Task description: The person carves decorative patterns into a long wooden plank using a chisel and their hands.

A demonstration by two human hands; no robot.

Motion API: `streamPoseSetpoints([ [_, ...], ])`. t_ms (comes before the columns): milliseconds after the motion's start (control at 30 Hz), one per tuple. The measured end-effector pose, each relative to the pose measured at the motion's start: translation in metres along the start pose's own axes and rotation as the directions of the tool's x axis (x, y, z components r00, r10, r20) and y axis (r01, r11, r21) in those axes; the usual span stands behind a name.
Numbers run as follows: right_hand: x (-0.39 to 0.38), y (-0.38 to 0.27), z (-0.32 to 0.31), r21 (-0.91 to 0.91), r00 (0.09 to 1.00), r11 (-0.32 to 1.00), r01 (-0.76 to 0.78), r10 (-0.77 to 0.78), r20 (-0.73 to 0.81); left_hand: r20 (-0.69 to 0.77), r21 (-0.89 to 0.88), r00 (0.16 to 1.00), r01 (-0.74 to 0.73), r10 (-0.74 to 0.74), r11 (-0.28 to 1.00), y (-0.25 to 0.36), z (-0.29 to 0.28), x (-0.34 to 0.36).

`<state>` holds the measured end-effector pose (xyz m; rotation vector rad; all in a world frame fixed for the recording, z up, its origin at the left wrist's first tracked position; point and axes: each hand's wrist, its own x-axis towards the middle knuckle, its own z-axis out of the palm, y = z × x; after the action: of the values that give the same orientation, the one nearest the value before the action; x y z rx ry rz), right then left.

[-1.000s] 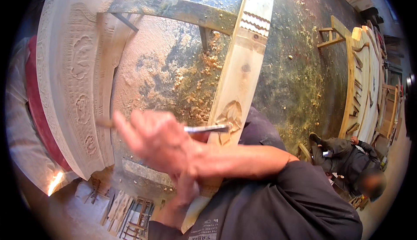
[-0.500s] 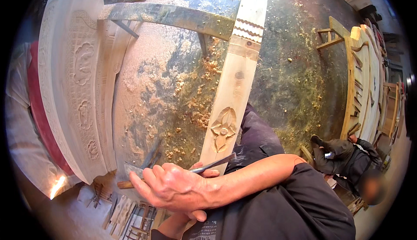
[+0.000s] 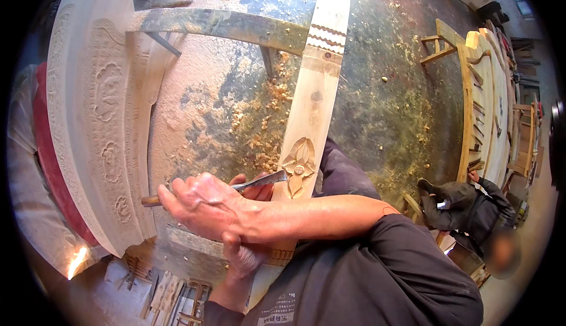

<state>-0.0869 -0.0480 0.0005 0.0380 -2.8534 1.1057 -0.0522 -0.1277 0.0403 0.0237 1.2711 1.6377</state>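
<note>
A long pale wooden board (image 3: pixel 312 99) runs away from my lap, bearing a carved flower (image 3: pixel 299 168) at its near part. My right hand (image 3: pixel 206 205) is closed around the wooden handle of a chisel (image 3: pixel 268 178). The chisel's metal blade reaches rightward, its tip at the left edge of the flower; whether it touches the wood I cannot tell. My left hand (image 3: pixel 244 257) comes up beneath my right wrist. Its fingers curl beside the blade, close to the board, and its palm is hidden under my right arm.
A narrow trestle beam (image 3: pixel 224 24) meets the board's far part. At left stands a large carved wooden panel (image 3: pixel 109 108). Wood shavings (image 3: pixel 265 114) litter the floor. On the right, a person (image 3: pixel 477 205) sits beside a bench (image 3: pixel 471 102) with several tools on it.
Both hands have moved up and slightly left with the chisel. Its tip, earlier over my lap right of the board, is now at the carved flower. The view has shifted slightly.
</note>
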Motion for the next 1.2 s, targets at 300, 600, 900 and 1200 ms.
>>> streamPoseSetpoints([
  [300,0.016,0.008,-0.03,0.115,0.984,0.988,-0.106,0.087,0.153,-0.055,-0.02,0.996,0.069,-0.07,0.997,-0.003,-0.008,0.0],
  [600,0.018,0.011,-0.019,0.172,0.969,0.983,-0.069,0.107,-0.224,-0.018,-0.049,0.999,0.027,-0.028,0.998,0.002,0.008,0.016],
  [900,0.021,0.014,-0.046,0.232,0.981,0.96,-0.16,0.129,0.143,-0.032,-0.037,0.999,0.023,-0.024,0.999,0.004,0.01,0.016],
  [1200,0.02,0.02,-0.009,0.302,0.935,0.952,-0.043,0.145,-0.323,-0.051,-0.078,0.998,0.02,-0.024,0.997,0.003,0.014,0.019],
])
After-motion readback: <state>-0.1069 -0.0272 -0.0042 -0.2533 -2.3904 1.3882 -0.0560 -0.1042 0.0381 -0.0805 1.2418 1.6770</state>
